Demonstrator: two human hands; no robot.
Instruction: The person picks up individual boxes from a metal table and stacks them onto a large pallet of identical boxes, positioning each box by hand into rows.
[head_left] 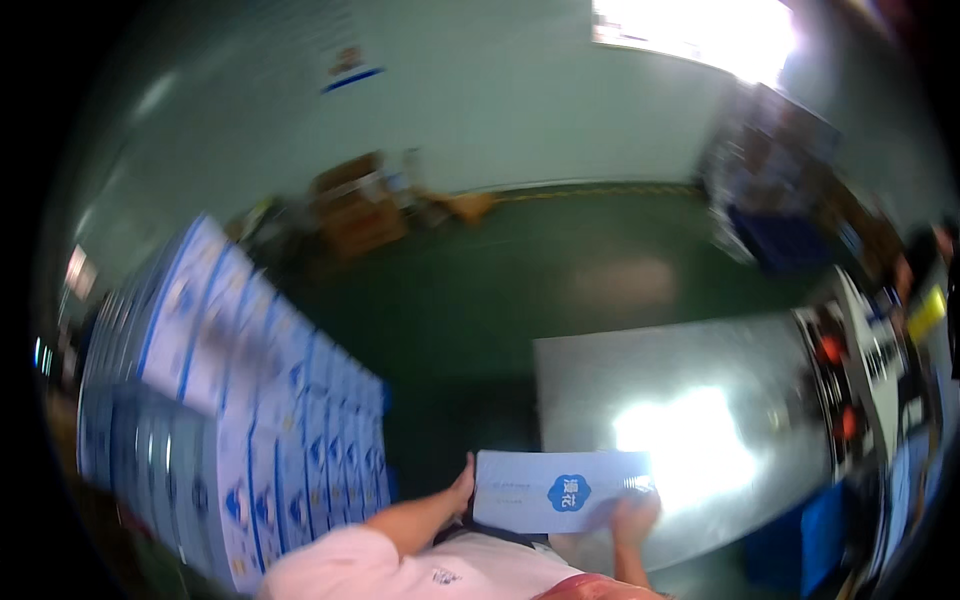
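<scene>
A long white carton with a blue emblem lies between my two hands, held level in front of my body. My left hand grips its left end, with the fingertips partly hidden behind the carton. My right hand is closed on its right end, blurred a little by motion. The carton's right end overlaps the near left edge of a shiny metal table. I cannot tell whether the two touch.
At my left rises a tall stack of white and blue cartons. A machine with red parts adjoins the table's right end. A blue bin stands below it. By the far wall are brown boxes and a plastic-wrapped pile.
</scene>
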